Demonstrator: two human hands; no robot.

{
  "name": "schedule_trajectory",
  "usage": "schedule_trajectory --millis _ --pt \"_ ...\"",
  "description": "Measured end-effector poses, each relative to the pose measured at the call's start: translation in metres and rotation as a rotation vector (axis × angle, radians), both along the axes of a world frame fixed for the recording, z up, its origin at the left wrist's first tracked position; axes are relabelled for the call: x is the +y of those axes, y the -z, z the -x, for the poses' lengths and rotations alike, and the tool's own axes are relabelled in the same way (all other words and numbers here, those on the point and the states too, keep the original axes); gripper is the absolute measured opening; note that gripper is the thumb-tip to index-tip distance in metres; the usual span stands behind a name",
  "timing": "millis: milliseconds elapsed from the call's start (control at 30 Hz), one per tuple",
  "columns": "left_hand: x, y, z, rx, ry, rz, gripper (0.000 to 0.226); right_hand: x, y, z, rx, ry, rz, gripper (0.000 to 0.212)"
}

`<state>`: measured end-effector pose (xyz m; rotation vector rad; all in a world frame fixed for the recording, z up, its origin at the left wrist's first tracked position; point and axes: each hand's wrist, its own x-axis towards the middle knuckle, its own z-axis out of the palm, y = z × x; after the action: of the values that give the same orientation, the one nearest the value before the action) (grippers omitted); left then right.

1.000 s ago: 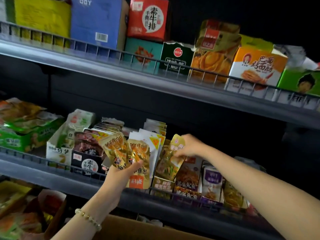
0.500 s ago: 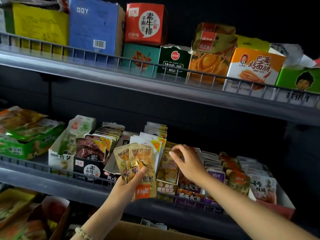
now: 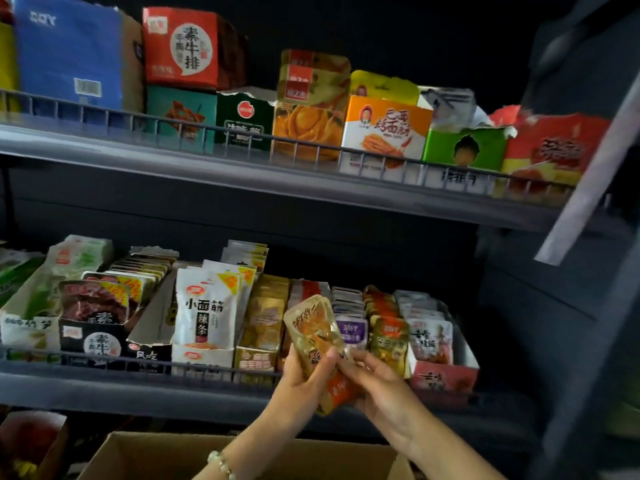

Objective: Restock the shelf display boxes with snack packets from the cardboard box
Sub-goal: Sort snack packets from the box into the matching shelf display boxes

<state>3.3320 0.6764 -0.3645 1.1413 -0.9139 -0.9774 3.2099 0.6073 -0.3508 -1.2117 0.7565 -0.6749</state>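
Note:
My left hand (image 3: 300, 375) grips a small stack of golden-orange snack packets (image 3: 317, 336), held upright in front of the lower shelf's rail. My right hand (image 3: 375, 382) touches the stack's right edge and lower part with curled fingers. Behind the packets stands a row of open display boxes; the yellow-brown box (image 3: 258, 358) is just left of the stack and a purple-packet box (image 3: 353, 329) is just right. The cardboard box (image 3: 166, 455) sits open below my forearms at the bottom edge.
The lower shelf (image 3: 138, 389) has a wire front rail. More display boxes line it, including a white one (image 3: 207, 323) and a red one (image 3: 443, 379). The upper shelf (image 3: 277, 181) carries several closed cartons. A grey upright (image 3: 588, 168) slants at the right.
My right hand left the shelf boxes and came down onto the packet stack. My left hand shifted right with the stack. The view has swung to the right.

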Motion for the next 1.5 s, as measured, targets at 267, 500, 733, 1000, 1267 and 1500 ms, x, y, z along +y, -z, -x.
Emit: schedule_trajectory --millis 267,500,733,1000,1267,1500 --pt "-0.028 -0.004 0.030 0.051 -0.002 -0.135 0.028 -0.034 0.010 0.081 -0.092 0.135 -0.055 0.038" --pt "-0.052 0.006 0.069 0.133 -0.040 -0.132 0.020 -0.046 0.019 0.107 -0.189 0.146 -0.162 0.035" --pt "-0.061 0.001 0.079 0.235 0.278 -0.101 0.023 -0.071 0.011 0.131 -0.227 0.024 -0.132 0.045" --pt "-0.080 0.023 0.040 -0.909 -0.096 -0.051 0.030 -0.106 -0.020 0.138 0.176 0.291 0.426 0.026" --pt "-0.094 0.048 0.027 -1.553 0.128 -0.144 0.091 -0.155 -0.038 0.093 0.726 -0.025 1.041 0.054" --pt "-0.100 0.061 0.026 -1.532 0.103 -0.099 0.064 -0.161 -0.039 0.054 0.984 -0.198 1.274 0.067"
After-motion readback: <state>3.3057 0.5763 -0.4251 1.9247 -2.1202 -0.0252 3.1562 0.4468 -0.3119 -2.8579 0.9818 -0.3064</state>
